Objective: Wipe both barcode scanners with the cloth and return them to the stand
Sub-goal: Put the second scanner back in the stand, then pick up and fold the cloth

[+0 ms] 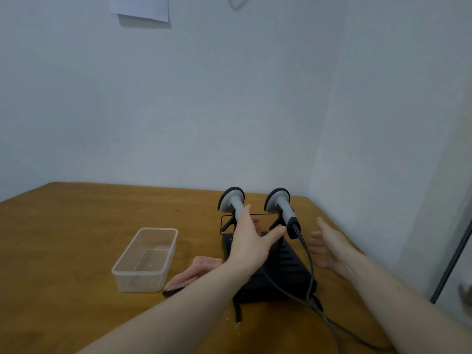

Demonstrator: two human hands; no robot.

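The wooden table, a warm brown slab with a smooth, faintly grained top, carried everything you needed. On it sat the black stand, a sloped matte base with ribbed slots and a thin wire frame at the far end, and both scanners were docked there upright. The left scanner and the right scanner shared one shape: a rounded grey head rimmed in black, tapering to a grey handle, with a coiled dark cable trailing from the right one toward you.

Your left hand was spread with straight fingers, holding nothing, reaching in at the left scanner's handle; whether it touched the handle could not be told. Your right hand hung beside the right scanner, palm inward, fingers relaxed and empty.

Judging from this, you were at the pick-up step. You would have done well to wrap your fingers round the grey handle rather than the head, and lift straight up out of the wire cradle so the frame did not snag. You should have minded the cable, which looked stiff enough to drag the stand.

The clear plastic tub, thin-walled and glossy, stood left of the stand. The pink cloth, soft and nubbly, lay crumpled between tub and stand, close under your left forearm, easy to reach once a scanner was in hand.
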